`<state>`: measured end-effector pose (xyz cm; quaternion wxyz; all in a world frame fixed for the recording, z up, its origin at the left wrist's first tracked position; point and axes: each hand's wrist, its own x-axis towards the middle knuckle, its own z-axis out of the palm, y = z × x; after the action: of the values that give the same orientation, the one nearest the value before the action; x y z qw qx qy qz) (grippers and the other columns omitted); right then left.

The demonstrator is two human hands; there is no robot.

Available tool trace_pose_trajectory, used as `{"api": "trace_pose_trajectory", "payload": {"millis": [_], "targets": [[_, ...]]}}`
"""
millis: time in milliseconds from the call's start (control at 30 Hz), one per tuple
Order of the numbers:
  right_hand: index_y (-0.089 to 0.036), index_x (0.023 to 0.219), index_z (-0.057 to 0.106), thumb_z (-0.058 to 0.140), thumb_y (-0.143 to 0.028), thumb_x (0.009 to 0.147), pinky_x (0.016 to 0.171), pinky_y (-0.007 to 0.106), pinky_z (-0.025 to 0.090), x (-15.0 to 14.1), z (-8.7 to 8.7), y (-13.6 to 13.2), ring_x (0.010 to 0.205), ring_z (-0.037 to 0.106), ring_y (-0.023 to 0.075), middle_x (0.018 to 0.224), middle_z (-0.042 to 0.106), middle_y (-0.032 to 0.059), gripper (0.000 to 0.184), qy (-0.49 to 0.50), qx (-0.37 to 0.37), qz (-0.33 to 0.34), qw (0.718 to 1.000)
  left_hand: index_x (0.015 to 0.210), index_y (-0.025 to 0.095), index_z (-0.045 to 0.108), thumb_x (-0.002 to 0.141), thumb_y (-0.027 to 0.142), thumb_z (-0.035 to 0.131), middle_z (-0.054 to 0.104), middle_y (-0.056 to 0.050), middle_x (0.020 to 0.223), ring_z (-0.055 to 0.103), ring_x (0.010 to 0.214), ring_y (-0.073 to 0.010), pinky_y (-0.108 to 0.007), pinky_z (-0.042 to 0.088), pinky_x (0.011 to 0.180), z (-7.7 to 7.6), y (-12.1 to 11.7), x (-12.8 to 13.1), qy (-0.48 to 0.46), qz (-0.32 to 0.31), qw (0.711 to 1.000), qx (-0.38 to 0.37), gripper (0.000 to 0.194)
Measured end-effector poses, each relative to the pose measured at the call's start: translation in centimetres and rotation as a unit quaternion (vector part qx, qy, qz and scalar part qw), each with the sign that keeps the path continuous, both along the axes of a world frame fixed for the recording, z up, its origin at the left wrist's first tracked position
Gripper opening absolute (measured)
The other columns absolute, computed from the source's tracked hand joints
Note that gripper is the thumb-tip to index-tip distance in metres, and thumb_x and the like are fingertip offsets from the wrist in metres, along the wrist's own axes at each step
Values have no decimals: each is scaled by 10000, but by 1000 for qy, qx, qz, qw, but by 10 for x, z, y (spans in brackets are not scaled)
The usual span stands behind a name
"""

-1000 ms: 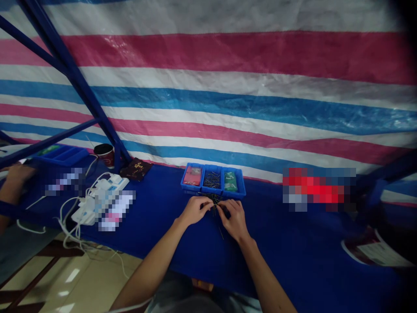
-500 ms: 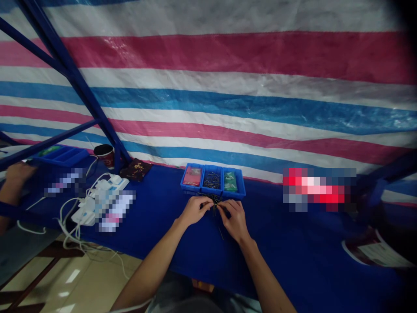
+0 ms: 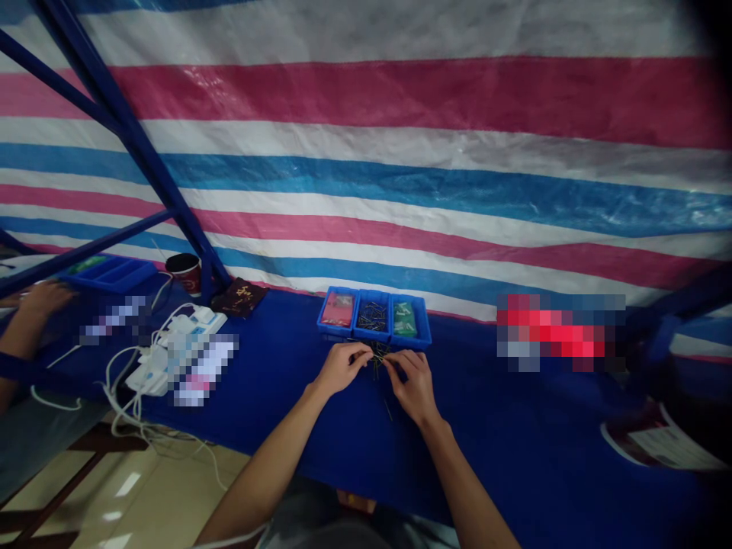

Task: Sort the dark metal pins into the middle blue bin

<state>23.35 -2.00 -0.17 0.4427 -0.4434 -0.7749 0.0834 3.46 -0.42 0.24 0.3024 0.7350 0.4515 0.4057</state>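
My left hand [image 3: 341,367] and my right hand [image 3: 412,383] come close together over a small pile of thin dark metal pins [image 3: 376,370] on the blue table. Thumb and fingers of each hand are pinched; whatever lies between them is too small to make out. Just behind the hands stand three joined blue bins: the left bin [image 3: 319,326] has a pink packet [image 3: 337,314], the middle one holds many thin dark pins [image 3: 373,314], and the right one a green-and-white packet [image 3: 404,320]. A single pin [image 3: 388,410] lies apart, nearer me.
Left on the table [image 3: 274,366] are a white power strip [image 3: 197,329] with cables, a dark brown packet [image 3: 240,297] and a paper cup [image 3: 186,276]. Another person's hand [image 3: 46,299] is at far left by a blue tray [image 3: 114,274]. A dark red round container [image 3: 657,438] stands right.
My hands stay almost in place over the pins, with only slight finger movement. The other person's hand at far left has shifted a little to the right.
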Motion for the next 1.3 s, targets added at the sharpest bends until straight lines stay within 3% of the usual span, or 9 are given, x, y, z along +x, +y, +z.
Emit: {"api": "trace_pose_trajectory", "payload": {"millis": [267, 467, 733, 867, 967, 1167, 1300], "targets": [[-207, 929, 677, 555, -245, 975, 779, 350, 391, 2, 2, -1, 793, 632, 183, 867, 704, 33, 136, 6, -1, -6, 1000, 918, 145, 734, 968, 370, 554, 688, -15, 673, 575, 596, -115, -209, 388, 604, 0, 1, -1, -15, 12, 1000, -6, 292], [-207, 919, 691, 553, -308, 979, 800, 359, 379, 2, 11, 3, 813, 611, 199, 878, 713, 48, 181, 18, 16, -77, 997, 900, 146, 716, 973, 397, 531, 664, -10, 654, 541, 560, -110, -205, 389, 587, 0, 3, -3, -42, 50, 998, -12, 321], [-200, 932, 719, 486, -399, 999, 798, 365, 341, -18, 35, 41, 872, 576, 244, 892, 723, 75, 314, 17, 2, -193, 981, 893, 148, 708, 965, 408, 539, 658, -4, 638, 546, 551, -110, -203, 404, 584, -2, 5, -4, -53, 64, 996, -16, 319], [-192, 1104, 710, 458, -458, 997, 782, 363, 345, -22, 44, 49, 891, 579, 263, 877, 721, 81, 382, -22, -13, -180, 983, 892, 151, 706, 964, 398, 539, 649, 4, 629, 537, 541, -107, -204, 403, 585, -2, 5, -4, -55, 66, 996, -16, 307], [-192, 1039, 716, 450, -465, 1001, 798, 358, 362, -11, 40, 26, 850, 607, 245, 850, 716, 76, 383, -10, -33, -152, 988, 893, 151, 708, 965, 388, 539, 652, 3, 634, 538, 544, -108, -205, 403, 592, -2, 5, -4, -55, 64, 996, -16, 300], [-221, 839, 682, 497, -495, 985, 737, 331, 351, 13, 17, -47, 683, 617, 186, 732, 679, 18, 362, -86, -171, -51, 980, 901, 153, 716, 969, 400, 530, 657, 3, 636, 537, 549, -106, -201, 394, 592, -4, 5, -4, -47, 52, 997, -19, 317], [-224, 785, 630, 611, -547, 912, 706, 329, 359, 11, 0, -69, 706, 626, 202, 739, 650, 16, 347, -122, -150, -74, 978, 900, 148, 718, 967, 420, 527, 651, 1, 633, 535, 551, -105, -201, 402, 593, -5, 6, -4, -47, 54, 997, -24, 338]]}}
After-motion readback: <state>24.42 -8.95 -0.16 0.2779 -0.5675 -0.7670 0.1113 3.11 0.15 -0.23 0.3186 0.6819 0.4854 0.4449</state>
